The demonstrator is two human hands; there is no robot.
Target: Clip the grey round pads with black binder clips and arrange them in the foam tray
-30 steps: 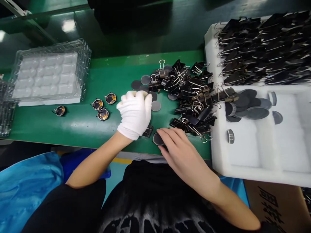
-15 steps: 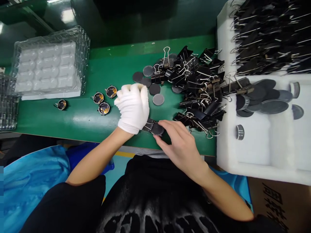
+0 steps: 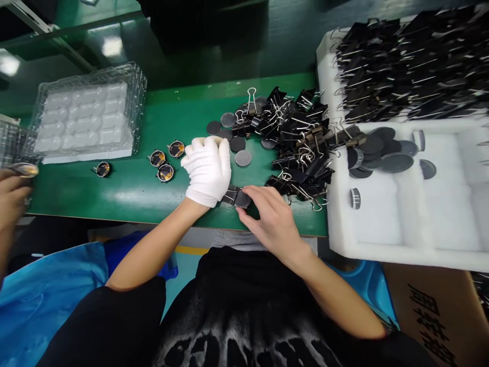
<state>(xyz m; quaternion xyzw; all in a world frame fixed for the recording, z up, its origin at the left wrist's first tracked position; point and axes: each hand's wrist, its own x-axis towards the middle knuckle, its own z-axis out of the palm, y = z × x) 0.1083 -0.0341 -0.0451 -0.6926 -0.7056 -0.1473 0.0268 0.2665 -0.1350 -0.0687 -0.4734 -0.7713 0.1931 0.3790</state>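
Observation:
My left hand (image 3: 208, 171), in a white glove, is curled closed over the green table; whatever lies inside its fingers is hidden. Right by its heel is a black binder clip (image 3: 230, 195) with a dark round disc (image 3: 243, 199) at its right end. My bare right hand (image 3: 269, 216) pinches that disc between thumb and fingers. Left of the glove lie several round watch heads with dark and gold dials, one being a watch head (image 3: 165, 172). Loose dark discs, such as a grey disc (image 3: 243, 158), are scattered beyond my hands.
A heap of black binder clips (image 3: 301, 137) covers the table's right part. Beside it stands a white foam tray (image 3: 336, 224) with clips and discs. Clear plastic trays (image 3: 86, 117) are stacked at left. Another person's hand (image 3: 11, 196) holds a watch head at the left edge.
The view has shifted, so the foam tray appears further left. Another person's hand with a watch head has come in at the left edge. My hands keep nearly the same pose.

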